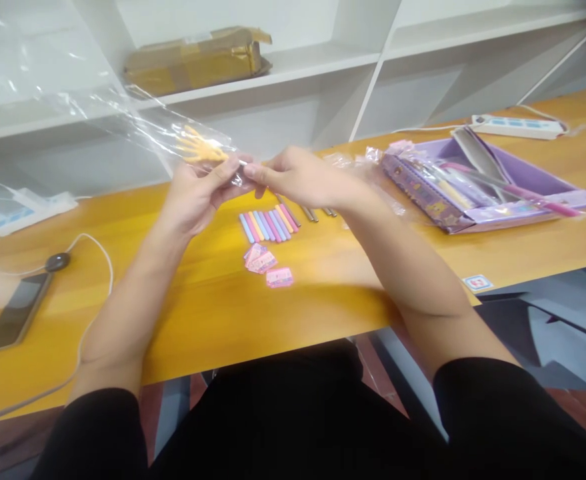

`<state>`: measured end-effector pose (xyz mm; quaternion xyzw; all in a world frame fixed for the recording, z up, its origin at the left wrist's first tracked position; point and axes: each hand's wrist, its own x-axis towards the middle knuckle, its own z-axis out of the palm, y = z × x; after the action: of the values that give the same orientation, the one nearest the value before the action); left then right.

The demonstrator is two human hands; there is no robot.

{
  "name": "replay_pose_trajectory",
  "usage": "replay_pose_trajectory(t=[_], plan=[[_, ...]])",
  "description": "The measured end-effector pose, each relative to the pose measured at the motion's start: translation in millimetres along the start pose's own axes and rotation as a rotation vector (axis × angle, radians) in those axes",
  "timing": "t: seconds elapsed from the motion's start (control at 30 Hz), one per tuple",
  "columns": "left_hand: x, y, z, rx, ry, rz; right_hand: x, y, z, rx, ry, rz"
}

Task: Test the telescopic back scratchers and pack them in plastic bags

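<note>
Head view: the fingers of the left hand [200, 190] and right hand [297, 177] meet, both pinched nearly closed on the end of a clear plastic bag [145, 137], raised above the desk [213, 307]. A yellow branching piece [200, 145] shows beside the left fingers. Nearer lie pastel sticks [269, 224], then pink cards [279, 277]; rightward, a purple box [417, 190].
</note>
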<state>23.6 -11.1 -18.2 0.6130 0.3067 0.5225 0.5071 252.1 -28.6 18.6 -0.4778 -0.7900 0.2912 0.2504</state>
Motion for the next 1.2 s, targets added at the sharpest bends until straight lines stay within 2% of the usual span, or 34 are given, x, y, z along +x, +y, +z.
replay_pose_trajectory(t=[0.2,0.3,0.47,0.77,0.9,1.0,1.13,1.2], plan=[[2.8,-3.7,-6.1,0.079,-0.048,0.059,-1.0,-3.5,-0.1,0.033,-0.002,-0.020],[2.6,-6.6,-3.9,0.123,-0.080,0.069,-2.8,-4.7,-0.3,0.023,-0.007,-0.016],[1.6,-9.3,2.6,0.178,-0.064,0.129,-2.5,-3.3,1.4,0.021,-0.016,-0.029],[3.7,-11.5,4.2,0.135,-0.087,0.099,-5.1,-4.0,7.2,0.108,-0.035,-0.132],[3.0,-12.4,5.0,0.153,-0.039,0.109,-6.9,-10.4,6.9,0.065,-0.072,-0.099],[2.0,-5.3,1.5,0.154,0.045,0.183,-8.1,-14.9,3.3,-0.019,-0.148,-0.058],[2.6,15.1,-14.9,0.141,0.144,0.296,-8.9,-17.0,-4.4,-0.196,-0.223,0.026],[3.5,24.0,-24.9,0.157,0.152,0.299,-8.8,-16.5,-6.8,-0.217,-0.216,0.026]])
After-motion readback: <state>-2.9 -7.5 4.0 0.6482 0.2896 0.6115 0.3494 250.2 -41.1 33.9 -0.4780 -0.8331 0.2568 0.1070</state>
